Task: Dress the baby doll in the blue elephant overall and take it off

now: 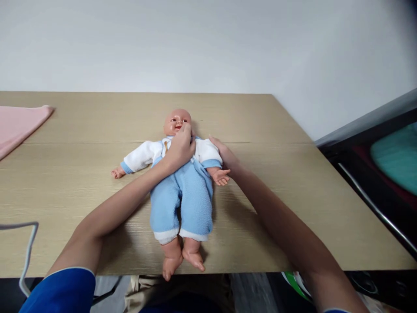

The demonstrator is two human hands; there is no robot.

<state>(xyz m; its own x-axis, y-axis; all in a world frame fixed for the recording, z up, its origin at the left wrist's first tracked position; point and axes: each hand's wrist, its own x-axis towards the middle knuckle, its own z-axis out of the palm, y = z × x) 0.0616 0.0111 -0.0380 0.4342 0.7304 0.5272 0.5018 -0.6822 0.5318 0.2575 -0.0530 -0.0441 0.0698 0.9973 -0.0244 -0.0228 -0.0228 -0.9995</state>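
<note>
A baby doll in a white and light-blue outfit lies on its back on the wooden table, with its head away from me and bare feet at the near edge. Reaching across its chest, my left hand is closed at the collar and shoulder, its fingers bunched beside the doll's chin. My right hand is against the white sleeve on the right side, thumb near the shoulder. Its other fingers are mostly hidden behind the doll's arm, which they seem to hold. The doll's other arm stretches out to the left.
The table has a pale wall behind it. A folded pink cloth lies at the far left. A white cable bends over the near left edge. At right stands a dark-framed object with teal fabric.
</note>
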